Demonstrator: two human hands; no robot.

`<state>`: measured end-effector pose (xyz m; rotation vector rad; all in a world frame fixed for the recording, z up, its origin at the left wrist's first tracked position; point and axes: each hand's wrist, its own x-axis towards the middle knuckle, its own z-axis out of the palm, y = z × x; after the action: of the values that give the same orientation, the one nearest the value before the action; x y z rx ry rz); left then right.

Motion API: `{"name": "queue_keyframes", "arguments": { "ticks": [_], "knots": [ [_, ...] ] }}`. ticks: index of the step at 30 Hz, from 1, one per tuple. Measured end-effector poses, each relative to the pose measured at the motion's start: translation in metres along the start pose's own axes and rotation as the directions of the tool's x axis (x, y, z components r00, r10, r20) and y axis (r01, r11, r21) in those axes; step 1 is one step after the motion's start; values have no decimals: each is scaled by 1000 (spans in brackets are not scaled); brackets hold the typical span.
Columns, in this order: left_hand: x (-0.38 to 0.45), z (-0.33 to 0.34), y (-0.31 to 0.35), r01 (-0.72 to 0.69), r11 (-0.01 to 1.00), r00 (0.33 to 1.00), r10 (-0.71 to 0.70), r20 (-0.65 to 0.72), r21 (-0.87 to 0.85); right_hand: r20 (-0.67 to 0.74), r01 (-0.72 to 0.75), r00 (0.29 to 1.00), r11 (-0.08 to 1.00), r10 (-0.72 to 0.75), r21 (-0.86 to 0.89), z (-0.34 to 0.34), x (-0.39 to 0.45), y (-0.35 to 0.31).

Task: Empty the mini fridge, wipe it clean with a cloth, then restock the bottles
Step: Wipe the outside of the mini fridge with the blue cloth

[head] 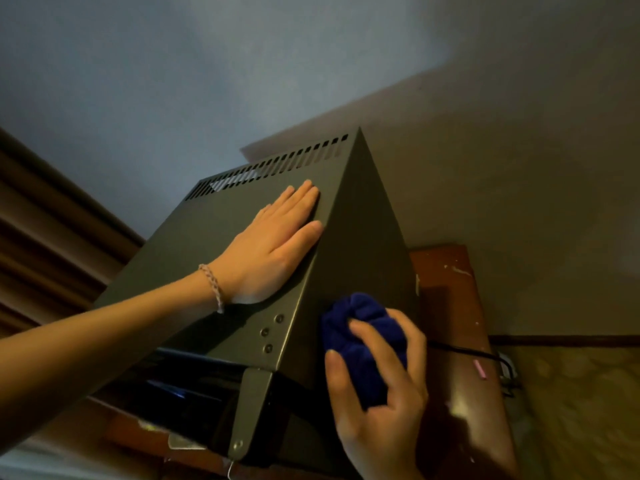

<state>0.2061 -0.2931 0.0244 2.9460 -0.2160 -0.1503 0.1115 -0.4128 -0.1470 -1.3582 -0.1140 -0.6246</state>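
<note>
The dark grey mini fridge [194, 247] fills the middle of the head view, seen from above, with vent slots along its back top edge. My left hand [273, 247] lies flat on its top, fingers straight, a braided bracelet on the wrist. My right hand [381, 403] grips a bunched blue cloth [360, 337] and holds it against the fridge's right side panel near the front corner. The fridge's glossy black door shows at the lower front with a metal hinge bracket. No bottles are in view.
The fridge stands on a reddish-brown wooden cabinet [446, 268] against a pale wall. A black power cord [485, 356] runs off to the right. A small pink object [480, 369] lies on the cabinet's right edge. Brown curtains [45, 237] hang at the left.
</note>
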Motion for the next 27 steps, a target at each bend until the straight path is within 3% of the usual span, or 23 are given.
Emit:
{"name": "queue_keyframes", "arguments": {
  "ticks": [6,12,20,27],
  "knots": [
    [0,0,-2,-18,1000,1000,18,7,-2,-10,45,999,999,-45,16,12,32,11],
    [2,1,-6,-5,1000,1000,4,20,10,-50,11,999,997,-7,72,47,121,49],
    [5,2,-8,-24,1000,1000,24,8,-14,-18,-179,983,981,180,76,74,219,127],
    [6,1,-6,-18,1000,1000,18,6,-24,6,-283,959,959,283,31,67,211,148]
  ]
}}
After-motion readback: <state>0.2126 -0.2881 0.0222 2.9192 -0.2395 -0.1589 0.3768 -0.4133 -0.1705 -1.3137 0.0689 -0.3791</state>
